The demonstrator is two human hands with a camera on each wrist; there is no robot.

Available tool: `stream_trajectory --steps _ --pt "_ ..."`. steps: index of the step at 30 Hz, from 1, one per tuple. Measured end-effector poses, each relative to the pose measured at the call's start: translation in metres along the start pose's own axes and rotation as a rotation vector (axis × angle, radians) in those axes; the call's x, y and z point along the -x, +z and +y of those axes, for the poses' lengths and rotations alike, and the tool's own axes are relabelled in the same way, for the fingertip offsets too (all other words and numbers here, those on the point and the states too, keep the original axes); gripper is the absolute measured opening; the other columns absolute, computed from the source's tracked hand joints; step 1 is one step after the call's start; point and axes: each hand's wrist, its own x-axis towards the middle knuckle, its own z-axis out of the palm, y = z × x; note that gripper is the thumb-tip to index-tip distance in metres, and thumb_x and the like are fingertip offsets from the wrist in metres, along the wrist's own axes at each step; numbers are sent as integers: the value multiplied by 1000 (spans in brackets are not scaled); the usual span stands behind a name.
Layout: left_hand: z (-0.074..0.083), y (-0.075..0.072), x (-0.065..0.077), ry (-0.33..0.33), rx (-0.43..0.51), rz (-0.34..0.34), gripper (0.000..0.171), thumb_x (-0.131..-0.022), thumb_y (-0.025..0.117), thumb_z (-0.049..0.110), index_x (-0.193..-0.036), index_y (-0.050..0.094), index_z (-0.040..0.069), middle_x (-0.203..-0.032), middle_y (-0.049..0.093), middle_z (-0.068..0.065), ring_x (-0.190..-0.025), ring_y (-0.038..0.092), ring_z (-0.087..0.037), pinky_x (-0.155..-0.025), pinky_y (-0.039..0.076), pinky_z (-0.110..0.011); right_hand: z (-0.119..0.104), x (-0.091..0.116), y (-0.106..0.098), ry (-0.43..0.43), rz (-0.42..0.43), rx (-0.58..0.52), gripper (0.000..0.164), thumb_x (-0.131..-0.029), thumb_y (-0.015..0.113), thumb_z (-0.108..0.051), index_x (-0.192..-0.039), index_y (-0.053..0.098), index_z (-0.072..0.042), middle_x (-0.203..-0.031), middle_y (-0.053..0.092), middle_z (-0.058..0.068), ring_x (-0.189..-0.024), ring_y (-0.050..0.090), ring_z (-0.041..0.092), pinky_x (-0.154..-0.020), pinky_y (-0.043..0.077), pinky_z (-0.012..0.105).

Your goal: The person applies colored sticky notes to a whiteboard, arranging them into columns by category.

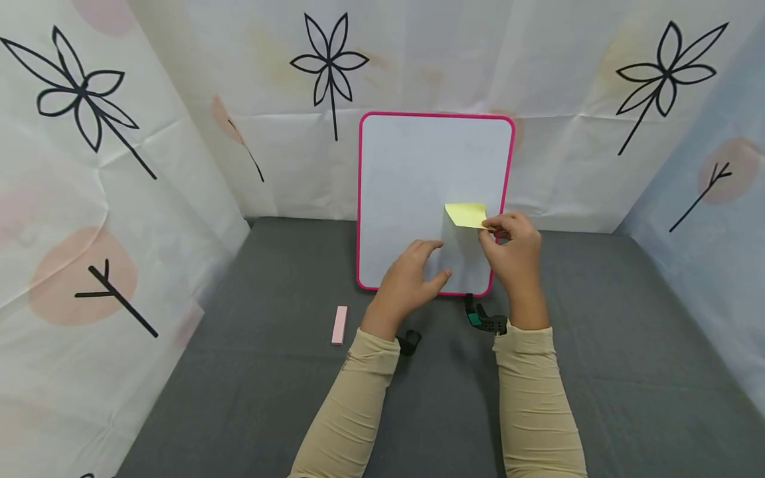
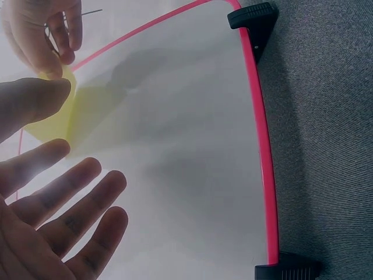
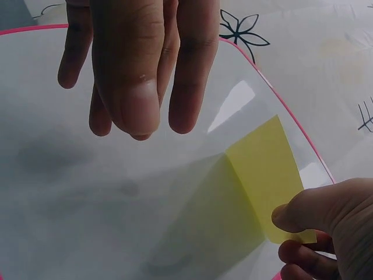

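A whiteboard (image 1: 412,162) with a pink frame stands upright on the grey table. My right hand (image 1: 515,252) pinches a yellow sticky note (image 1: 465,214) by its lower right corner, between thumb and fingers. In the right wrist view the note (image 3: 263,175) slants across the board, its far corner right at the surface and its shadow falling to the left. My left hand (image 1: 408,282) is in front of the board's lower half, fingers spread and holding nothing. The left wrist view shows its fingers (image 2: 87,201) just short of the note.
A narrow pink block (image 1: 339,325) lies on the grey table (image 1: 269,392), left of my left forearm. Black feet (image 2: 256,17) hold the board's lower edge. Patterned cloth (image 1: 430,60) hangs behind and on both sides.
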Motion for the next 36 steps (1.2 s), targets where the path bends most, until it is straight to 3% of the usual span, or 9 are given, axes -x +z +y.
stream_trajectory --steps 7,14,19,26,29,36 --pt "0 1 0 7 1 0 55 -99 76 25 -148 60 5 -146 63 -11 -135 61 -24 -110 54 -42 2 -1 0 -23 39 -2 9 -90 74 3 -95 79 9 -100 71 24 -86 74 37 -80 51 11" --pt "-1 1 0 13 1 6 55 -99 76 26 -148 60 6 -146 63 -9 -135 61 -24 -110 54 -42 2 1 0 -13 43 2 8 -89 75 4 -94 80 8 -98 71 23 -83 73 37 -78 47 7" --pt "-1 1 1 9 -2 3 55 -100 76 26 -148 59 6 -146 62 -9 -135 61 -24 -110 54 -42 1 1 0 12 20 3 10 -88 74 5 -96 80 8 -100 71 23 -87 73 38 -79 48 12" --pt "1 0 1 8 2 -5 56 -100 76 27 -149 59 6 -147 62 -10 -136 61 -24 -111 53 -42 2 2 1 26 -21 22 13 -87 75 5 -98 78 11 -103 69 25 -89 70 41 -82 59 45" --pt "1 1 0 5 -1 -7 56 -100 76 26 -149 59 6 -147 62 -9 -136 61 -23 -111 53 -42 2 2 0 37 -40 24 14 -87 75 4 -99 77 11 -104 68 26 -89 68 42 -82 60 54" --pt "0 2 1 3 -8 -9 55 -100 76 26 -148 59 6 -146 62 -10 -135 61 -24 -110 54 -42 4 3 0 59 -94 67 16 -86 78 2 -100 77 8 -106 68 24 -88 67 41 -79 56 53"
